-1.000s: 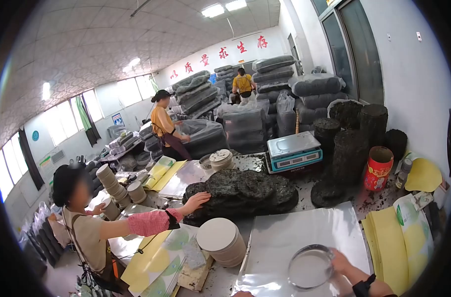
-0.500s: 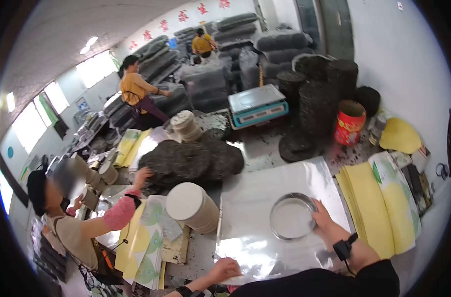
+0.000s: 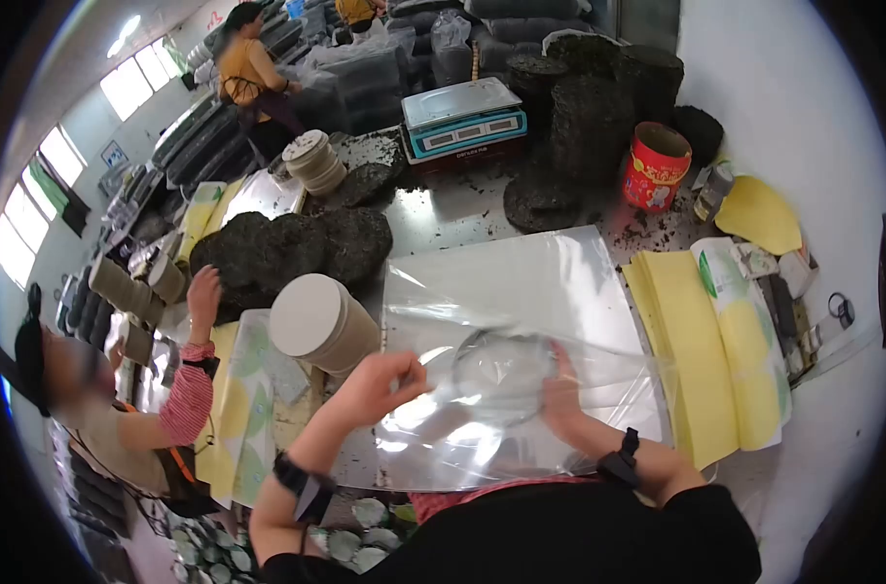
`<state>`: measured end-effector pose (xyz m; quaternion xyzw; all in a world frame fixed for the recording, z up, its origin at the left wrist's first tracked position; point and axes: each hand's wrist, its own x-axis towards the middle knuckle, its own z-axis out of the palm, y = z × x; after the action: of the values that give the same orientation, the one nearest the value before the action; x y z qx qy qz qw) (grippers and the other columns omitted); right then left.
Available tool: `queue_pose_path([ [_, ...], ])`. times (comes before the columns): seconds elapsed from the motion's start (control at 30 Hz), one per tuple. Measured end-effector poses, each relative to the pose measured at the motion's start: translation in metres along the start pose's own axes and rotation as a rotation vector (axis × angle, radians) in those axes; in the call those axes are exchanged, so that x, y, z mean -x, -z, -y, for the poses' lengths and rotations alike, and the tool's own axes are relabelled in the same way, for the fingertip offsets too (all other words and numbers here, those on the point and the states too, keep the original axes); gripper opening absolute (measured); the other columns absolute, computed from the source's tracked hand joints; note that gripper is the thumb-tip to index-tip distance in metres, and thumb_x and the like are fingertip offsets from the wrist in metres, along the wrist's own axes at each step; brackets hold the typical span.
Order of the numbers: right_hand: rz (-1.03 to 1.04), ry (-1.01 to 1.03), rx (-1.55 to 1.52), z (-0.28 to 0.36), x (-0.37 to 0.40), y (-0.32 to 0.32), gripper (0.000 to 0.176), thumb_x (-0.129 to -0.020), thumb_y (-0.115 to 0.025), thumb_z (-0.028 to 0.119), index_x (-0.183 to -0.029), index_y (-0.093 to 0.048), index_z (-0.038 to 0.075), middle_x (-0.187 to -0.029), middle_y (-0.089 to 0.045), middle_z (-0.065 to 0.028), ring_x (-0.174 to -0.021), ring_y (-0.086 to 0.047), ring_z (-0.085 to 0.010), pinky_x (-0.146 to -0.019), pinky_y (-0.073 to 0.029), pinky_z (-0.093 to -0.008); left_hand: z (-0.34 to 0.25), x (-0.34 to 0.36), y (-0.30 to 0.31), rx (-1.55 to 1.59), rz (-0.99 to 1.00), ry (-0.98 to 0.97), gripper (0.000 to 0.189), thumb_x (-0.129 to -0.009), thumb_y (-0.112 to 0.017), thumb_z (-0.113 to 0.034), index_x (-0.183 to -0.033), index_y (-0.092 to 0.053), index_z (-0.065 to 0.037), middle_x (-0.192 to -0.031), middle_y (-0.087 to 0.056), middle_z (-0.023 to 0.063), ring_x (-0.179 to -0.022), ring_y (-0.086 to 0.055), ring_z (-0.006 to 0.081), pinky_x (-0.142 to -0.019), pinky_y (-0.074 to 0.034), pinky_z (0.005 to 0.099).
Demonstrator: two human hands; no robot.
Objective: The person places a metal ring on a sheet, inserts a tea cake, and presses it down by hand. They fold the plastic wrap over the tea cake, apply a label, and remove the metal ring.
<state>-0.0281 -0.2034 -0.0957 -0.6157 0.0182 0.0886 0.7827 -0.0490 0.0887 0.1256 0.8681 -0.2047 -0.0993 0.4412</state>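
My left hand (image 3: 379, 382) pinches a clear plastic sheet (image 3: 433, 428) and lifts its near edge off the stack of sheets (image 3: 521, 282). The lifted sheet drapes over a round metal-rimmed dish (image 3: 501, 368). My right hand (image 3: 562, 389) grips the right rim of that dish under the plastic. A stack of white round discs (image 3: 316, 321) stands just left of my left hand. Dark pressed round cakes (image 3: 287, 248) lie heaped beyond the discs.
A co-worker's hand (image 3: 205, 294) in a pink sleeve rests on the dark cakes at left. Yellow papers (image 3: 691, 346) lie at right, a red can (image 3: 655, 167) and a scale (image 3: 460, 115) behind. Tall dark stacks (image 3: 584, 107) stand at the back. Another person (image 3: 246, 68) works farther off.
The view has tilted down. My left hand came up from the near edge and lifted a plastic sheet over the dish; my right hand stays on the dish rim.
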Motion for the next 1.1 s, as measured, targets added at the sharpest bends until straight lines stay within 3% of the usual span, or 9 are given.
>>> queue_pose_path([
  [0.1,-0.076,0.177,0.371,0.014,0.005,0.024,0.069,-0.086,-0.054,0.014,-0.146,-0.024,0.001,-0.144,-0.036,-0.0259,-0.138,-0.031,-0.0355,-0.115,-0.019,-0.0447,0.022,0.042,-0.033,-0.044,0.03,0.085,0.013,-0.084,-0.069,-0.011,-0.082,-0.06,-0.002,-0.075,-0.062,0.0083,-0.07,-0.06,0.0199,-0.066,-0.048,0.0306],
  [0.2,0.453,0.5,1.41,-0.029,0.076,0.05,0.081,-0.089,-0.055,0.035,-0.148,-0.013,-0.001,-0.15,-0.024,-0.0256,-0.143,-0.019,-0.0368,-0.117,-0.01,-0.0481,0.063,0.066,-0.071,-0.188,0.063,0.12,0.014,-0.086,-0.068,-0.018,-0.087,-0.063,-0.005,-0.083,-0.065,0.0094,-0.077,-0.064,0.0234,-0.069,-0.051,0.034],
  [0.27,1.149,-0.158,0.703,0.064,0.107,0.031,0.074,-0.093,-0.051,0.042,-0.147,-0.024,0.0,-0.154,-0.022,-0.0193,-0.143,-0.018,-0.0352,-0.116,-0.018,-0.047,0.091,0.062,-0.1,-0.376,0.152,0.058,0.016,-0.086,-0.067,-0.021,-0.09,-0.064,-0.006,-0.088,-0.066,0.0096,-0.082,-0.065,0.0259,-0.072,-0.051,0.0356],
  [0.37,1.219,-0.596,0.109,0.147,0.083,0.008,0.064,-0.093,-0.052,0.041,-0.144,-0.037,0.005,-0.147,-0.037,-0.0184,-0.14,-0.029,-0.0329,-0.113,-0.024,-0.0436,0.103,0.061,-0.118,-0.47,0.336,0.011,0.019,-0.086,-0.067,-0.025,-0.095,-0.065,-0.008,-0.09,-0.067,0.0095,-0.084,-0.065,0.0264,-0.076,-0.05,0.0357],
  [0.47,0.763,0.544,1.311,0.097,0.085,0.018,0.056,-0.093,-0.054,0.041,-0.138,-0.048,0.009,-0.135,-0.052,-0.0154,-0.131,-0.044,-0.0291,-0.109,-0.033,-0.04,0.049,0.043,-0.057,0.031,0.6,0.438,0.036,-0.084,-0.065,-0.021,-0.118,-0.062,-0.01,-0.101,-0.068,0.0103,-0.105,-0.062,0.0244,-0.091,-0.047,0.0373],
  [0.57,1.309,-0.017,1.077,0.101,0.06,0.039,0.052,-0.092,-0.055,0.04,-0.135,-0.051,0.011,-0.126,-0.059,-0.0145,-0.122,-0.053,-0.0282,-0.105,-0.039,-0.0383,0.052,0.042,0.015,-0.202,-0.193,0.003,0.056,-0.088,-0.059,-0.018,-0.139,-0.042,-0.006,-0.117,-0.061,0.0151,-0.111,-0.057,0.029,-0.099,-0.043,0.0426],
  [0.6,1.188,-0.156,0.865,0.118,0.04,0.033,0.054,-0.091,-0.057,0.038,-0.136,-0.048,0.011,-0.127,-0.058,-0.0135,-0.118,-0.055,-0.0295,-0.101,-0.042,-0.0399,0.056,0.039,0.034,-0.37,-0.492,-0.106,0.057,-0.088,-0.057,-0.017,-0.141,-0.039,-0.004,-0.126,-0.056,0.0186,-0.118,-0.053,0.0326,-0.103,-0.038,0.0455],
  [0.73,0.433,0.638,1.287,0.16,-0.131,0.038,0.064,-0.079,-0.065,0.026,-0.136,-0.045,0.008,-0.131,-0.053,-0.018,-0.117,-0.053,-0.0342,-0.099,-0.042,-0.0422,0.07,0.03,0.06,-0.877,-0.493,0.195,0.059,-0.088,-0.054,-0.02,-0.141,-0.038,0.0,-0.144,-0.038,0.0224,-0.135,-0.033,0.0393,-0.112,-0.024,0.0505],
  [1.1,-0.146,0.397,1.561,0.09,-0.347,0.099,0.07,-0.071,-0.068,0.024,-0.136,-0.045,0.011,-0.138,-0.045,-0.0136,-0.136,-0.034,-0.03,-0.11,-0.028,-0.0501,0.09,0.029,0.087,-0.884,-0.318,0.216,0.048,-0.081,-0.061,-0.011,-0.127,-0.054,-0.001,-0.132,-0.052,0.023,-0.123,-0.049,0.0414,-0.098,-0.044,0.047],
])
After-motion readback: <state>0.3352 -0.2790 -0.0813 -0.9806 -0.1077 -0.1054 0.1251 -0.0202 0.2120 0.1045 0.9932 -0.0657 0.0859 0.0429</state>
